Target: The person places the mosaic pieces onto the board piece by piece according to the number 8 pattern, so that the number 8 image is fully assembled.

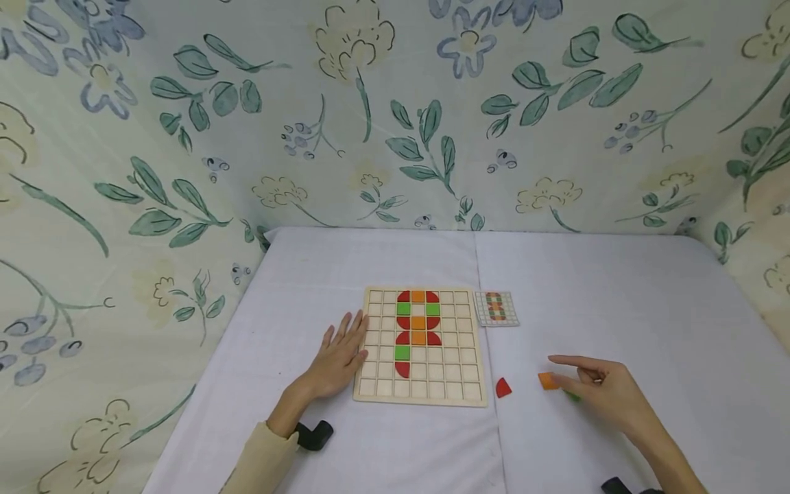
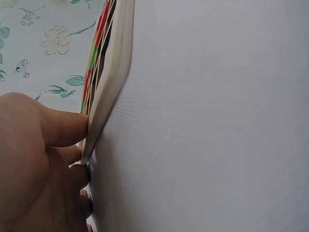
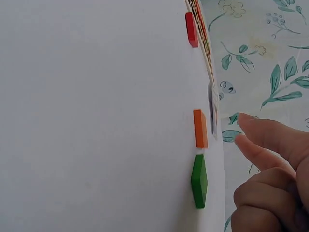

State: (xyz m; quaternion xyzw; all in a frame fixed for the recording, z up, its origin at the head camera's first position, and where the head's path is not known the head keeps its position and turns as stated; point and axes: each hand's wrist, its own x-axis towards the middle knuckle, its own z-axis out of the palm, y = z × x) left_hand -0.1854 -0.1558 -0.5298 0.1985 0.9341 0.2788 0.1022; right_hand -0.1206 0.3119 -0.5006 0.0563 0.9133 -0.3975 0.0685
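Flat on the table lies a wooden grid board (image 1: 459, 374), with red quarter-circle, orange square and green square pieces set in its left-centre columns. My left hand (image 1: 336, 360) rests along its left edge, fingers extended; the left wrist view shows the thumb (image 2: 67, 128) against the rim. To the right, my right hand (image 1: 607, 394) hovers over a loose orange square (image 1: 546, 381) and a green piece (image 3: 199, 181). Its thumb and index finger stand apart with nothing between them, the other fingers curled. In the head view the thumb overlaps the orange square and partly hides the green piece.
A loose red quarter-circle (image 1: 503, 388) lies just off the board's lower right corner. Beside the upper right corner is a small card (image 1: 509, 317) printed with a coloured grid pattern. White cloth (image 1: 308, 261) covers the table, and a floral curtain (image 1: 432, 206) hangs behind.
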